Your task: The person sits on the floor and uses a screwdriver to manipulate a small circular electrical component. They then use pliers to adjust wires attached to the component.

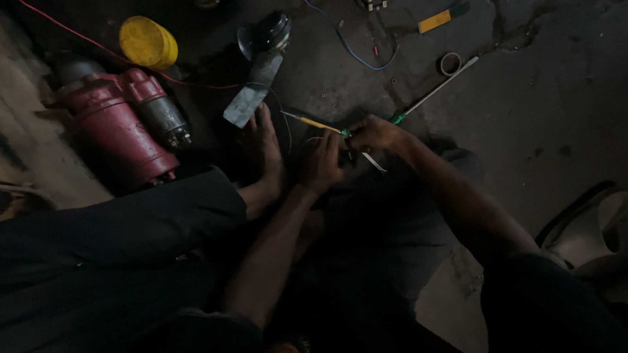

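My left hand (322, 163) and my right hand (374, 134) meet low over a dark concrete floor. The right hand grips a thin tool with a yellow shaft (313, 122) that points left. My left hand pinches something small and dark beside it; what it is stays hidden in shadow. A pale thin wire (374, 161) trails out from between the hands. My bare foot (263, 153) rests just left of the hands.
A red starter motor (121, 124) lies at the left beside a yellow cap (148, 42). A grey metal piece (252, 91) and a black round part (271, 31) sit above the foot. A green-handled screwdriver (432, 91), a tape roll (450, 63), blue and red wires lie further off.
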